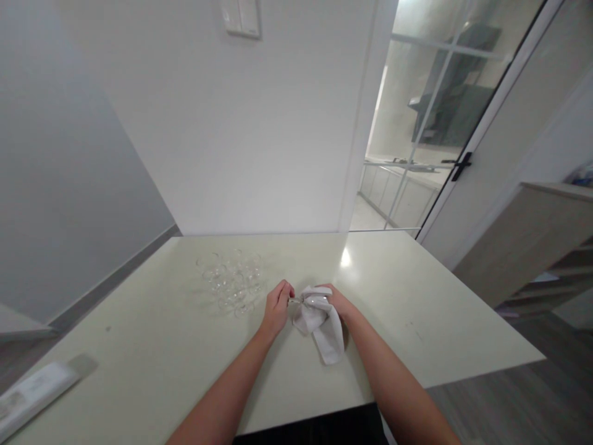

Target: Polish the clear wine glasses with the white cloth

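Note:
My left hand (278, 303) is closed around one end of a small clear stemmed glass (295, 300), held low above the table. Only a short stretch of its stem shows; the cloth wraps the other end. A white cloth (319, 321) is gripped in my right hand (337, 299), whose fingers are mostly hidden behind it. One corner of the cloth hangs down toward me. Left of my hands, several clear glasses (234, 281) stand close together on the table.
The pale, glossy table (152, 358) reaches back to a white wall (259, 136). A white power strip (34, 395) lies at the near left. Beyond the right side are a glass-paned door (417, 111) with a black handle (461, 165) and a wooden shelf unit (523, 241).

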`<move>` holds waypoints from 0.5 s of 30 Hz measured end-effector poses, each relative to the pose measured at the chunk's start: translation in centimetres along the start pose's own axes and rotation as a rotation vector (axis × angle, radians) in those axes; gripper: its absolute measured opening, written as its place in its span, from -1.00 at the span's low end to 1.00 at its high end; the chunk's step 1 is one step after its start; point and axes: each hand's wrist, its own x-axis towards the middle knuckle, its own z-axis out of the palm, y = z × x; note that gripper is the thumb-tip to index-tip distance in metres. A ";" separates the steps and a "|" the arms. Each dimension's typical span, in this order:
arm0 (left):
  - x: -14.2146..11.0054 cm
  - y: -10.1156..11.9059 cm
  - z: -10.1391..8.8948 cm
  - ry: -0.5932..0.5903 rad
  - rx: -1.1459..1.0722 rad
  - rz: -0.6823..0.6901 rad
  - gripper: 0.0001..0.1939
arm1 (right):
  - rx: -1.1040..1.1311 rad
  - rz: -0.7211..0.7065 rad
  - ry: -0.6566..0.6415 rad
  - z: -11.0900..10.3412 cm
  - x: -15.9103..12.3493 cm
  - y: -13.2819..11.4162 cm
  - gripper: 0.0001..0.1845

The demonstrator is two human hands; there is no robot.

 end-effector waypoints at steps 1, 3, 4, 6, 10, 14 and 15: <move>0.0 0.1 0.0 0.001 0.000 0.000 -0.58 | -0.005 -0.003 -0.009 0.0 0.0 0.1 -0.76; -0.1 0.3 0.0 -0.005 0.003 0.004 -0.59 | -0.014 -0.009 -0.019 -0.1 0.1 0.1 -0.75; -0.1 0.3 0.0 -0.007 0.004 0.007 -0.59 | -0.019 -0.010 -0.020 -0.1 0.1 0.0 -0.74; -0.1 0.4 0.1 -0.004 0.000 0.007 -0.59 | -0.035 -0.003 -0.017 0.0 0.0 -0.3 -0.73; 0.0 0.5 0.1 0.009 -0.011 -0.006 -0.59 | -0.050 0.024 -0.009 0.1 0.0 -0.8 -0.72; 0.0 0.1 0.0 0.007 -0.006 0.002 -0.59 | -0.041 0.030 -0.012 0.2 0.0 -1.0 -0.72; 0.1 0.0 0.0 0.005 -0.009 0.002 -0.59 | -0.036 0.030 -0.014 0.1 0.0 -1.0 -0.72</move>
